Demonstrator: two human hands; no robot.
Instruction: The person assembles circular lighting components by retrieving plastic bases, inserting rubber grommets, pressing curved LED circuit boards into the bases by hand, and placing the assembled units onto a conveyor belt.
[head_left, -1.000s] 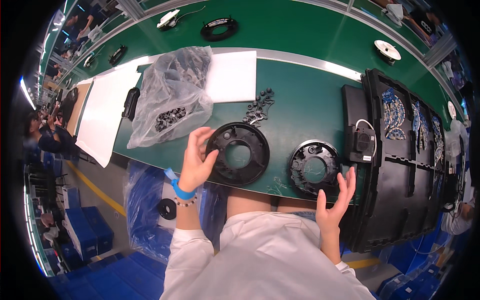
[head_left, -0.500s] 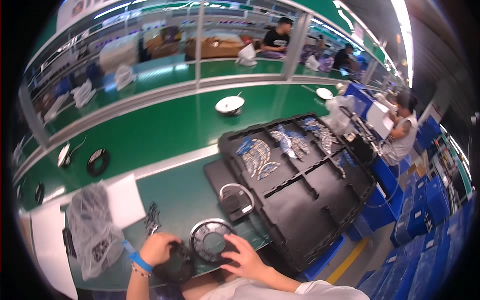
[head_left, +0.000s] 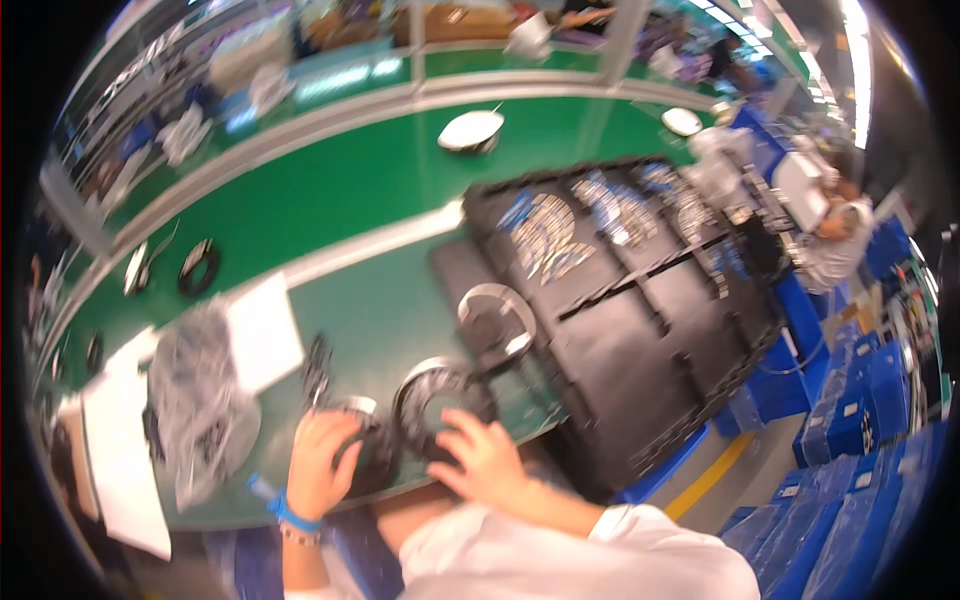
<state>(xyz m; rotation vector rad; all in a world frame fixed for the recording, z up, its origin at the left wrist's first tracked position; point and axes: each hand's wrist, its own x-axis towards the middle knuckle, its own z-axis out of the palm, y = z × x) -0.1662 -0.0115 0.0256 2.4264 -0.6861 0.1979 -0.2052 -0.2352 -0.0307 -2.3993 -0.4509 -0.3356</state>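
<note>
Two round black ring-shaped parts lie side by side near the front edge of the green bench. My left hand (head_left: 322,462) is at the left side of the left ring part (head_left: 376,468), thumb and fingers apart; whether it touches the part is blurred. My right hand (head_left: 484,464) has its fingers spread over the near right edge of the other ring part (head_left: 408,398), which has a silvery rim and an open middle. Just beyond my left hand lies a small bunch of dark pieces (head_left: 317,368). A black device with a pale curved band (head_left: 497,325) stands farther right.
A large black divided tray (head_left: 620,350) fills the right side, with bagged metallic strips in its far compartments. Crumpled clear plastic bags (head_left: 200,400) and a white sheet (head_left: 264,335) lie at left. White round lamps (head_left: 471,130) stand beyond. A co-worker (head_left: 840,235) sits at far right.
The view has shifted, so the bench sits higher. The left ring part, tilted in my left hand before, now lies flatter, and that hand's fingers have loosened. My right hand stays by its ring part.
</note>
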